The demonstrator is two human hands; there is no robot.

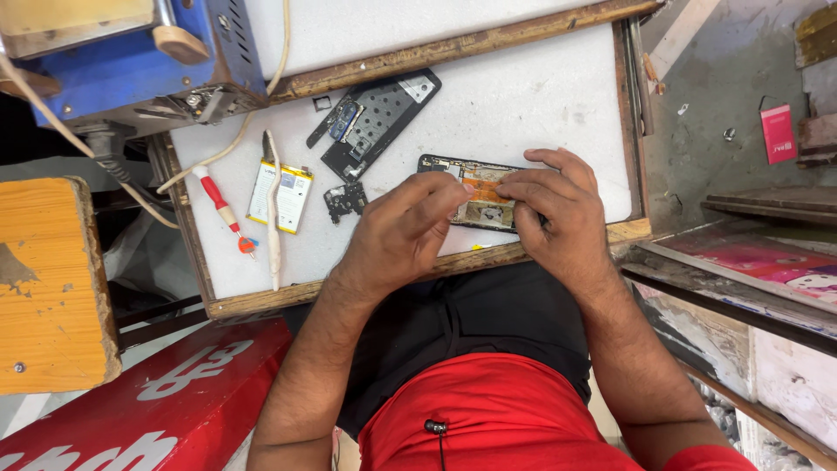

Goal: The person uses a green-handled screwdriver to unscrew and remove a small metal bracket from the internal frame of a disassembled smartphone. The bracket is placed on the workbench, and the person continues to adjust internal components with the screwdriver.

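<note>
An opened phone body [471, 187] with orange-brown inner parts lies near the front edge of a white work board [523, 105]. My left hand [401, 231] rests on its left end, fingertips pinched over the middle. My right hand [558, 209] covers its right end, fingers pressing on the orange area. The two sets of fingertips nearly meet above the phone. Whether anything small sits between the fingers I cannot tell.
A black phone back panel [377, 118] lies further up the board, a small black board piece [345, 201] beside it. At left are a flat battery [281, 196], a red-handled screwdriver [222, 209] and a white tool [274, 218]. A blue machine [131, 70] stands top left, an orange stool [52, 279] at left.
</note>
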